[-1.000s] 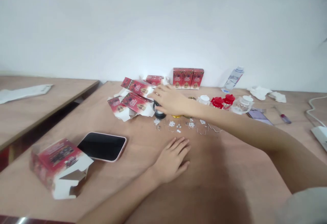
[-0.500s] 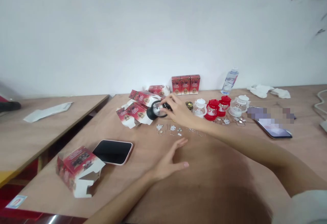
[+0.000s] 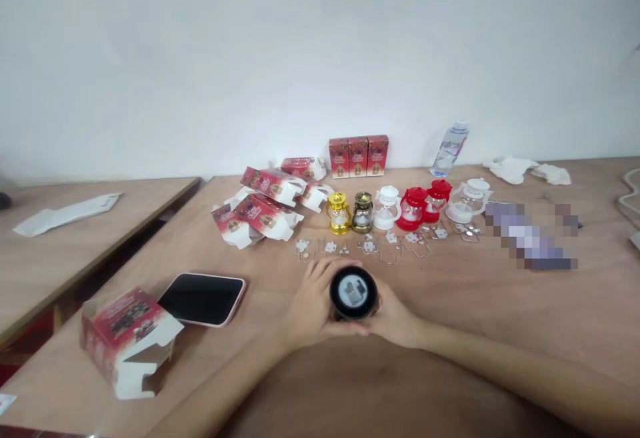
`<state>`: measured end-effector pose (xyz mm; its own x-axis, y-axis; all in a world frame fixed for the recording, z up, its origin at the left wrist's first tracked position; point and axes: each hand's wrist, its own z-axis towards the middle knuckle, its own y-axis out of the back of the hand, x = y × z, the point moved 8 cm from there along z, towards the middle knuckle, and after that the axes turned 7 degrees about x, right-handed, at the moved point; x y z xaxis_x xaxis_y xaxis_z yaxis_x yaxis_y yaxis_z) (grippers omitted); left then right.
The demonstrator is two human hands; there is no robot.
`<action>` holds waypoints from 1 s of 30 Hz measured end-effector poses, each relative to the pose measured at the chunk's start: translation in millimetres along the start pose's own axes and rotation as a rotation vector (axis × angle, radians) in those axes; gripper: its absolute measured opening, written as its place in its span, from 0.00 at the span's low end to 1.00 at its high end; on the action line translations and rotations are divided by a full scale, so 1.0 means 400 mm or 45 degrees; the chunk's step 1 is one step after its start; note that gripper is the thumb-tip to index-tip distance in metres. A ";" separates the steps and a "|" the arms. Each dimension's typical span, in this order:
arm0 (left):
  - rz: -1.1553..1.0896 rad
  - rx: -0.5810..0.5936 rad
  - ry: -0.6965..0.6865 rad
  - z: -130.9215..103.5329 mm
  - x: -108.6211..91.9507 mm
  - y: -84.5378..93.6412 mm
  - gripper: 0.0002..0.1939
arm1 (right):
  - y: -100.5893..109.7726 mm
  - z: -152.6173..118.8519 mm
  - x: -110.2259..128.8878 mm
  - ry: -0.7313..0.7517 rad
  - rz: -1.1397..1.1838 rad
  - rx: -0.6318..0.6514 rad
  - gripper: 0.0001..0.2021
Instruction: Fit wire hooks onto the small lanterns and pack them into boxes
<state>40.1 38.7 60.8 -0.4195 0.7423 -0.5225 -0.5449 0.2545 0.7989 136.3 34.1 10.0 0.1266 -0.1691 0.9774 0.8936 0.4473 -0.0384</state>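
So here's the wooden table (image 3: 500,305), biggest thing going: bare wood opens to the right of my right arm and just in front of my hands, while its left edge runs well off past my left hand, a gap beyond. An open red box (image 3: 127,325) sits out left of my left hand, flaps spread. And my hands! Left hand (image 3: 311,308) and right hand (image 3: 397,318) are both clamped on one thing, from either side. Phone (image 3: 203,298) dark, lying between box and left hand, bare wood before my wrist. Now the thing itself, a black round piece (image 3: 354,291) between my palms: glossy rim facing up at me, pale disc inside with dark squarish marks, too blurred to read, body mostly hidden by fingers. Beyond my fingertips, small lanterns (image 3: 413,210) in a row; nearer, bent wires and white bits (image 3: 369,247).
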 end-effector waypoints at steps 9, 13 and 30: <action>0.744 -0.028 0.240 -0.003 0.199 0.126 0.13 | 0.015 -0.012 -0.040 -0.258 0.281 -0.147 0.20; 0.844 0.092 0.293 -0.006 0.231 0.091 0.10 | 0.029 -0.013 -0.037 -0.272 0.190 -0.225 0.20; 0.282 -0.529 -0.242 -0.018 -0.101 0.153 0.11 | 0.038 -0.021 -0.017 -0.094 -0.215 -0.355 0.17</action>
<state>18.4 19.7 128.6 -0.4393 0.8599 -0.2599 -0.7167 -0.1611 0.6785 152.8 34.6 0.9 -0.0561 -0.1519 0.9868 0.9840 0.1588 0.0803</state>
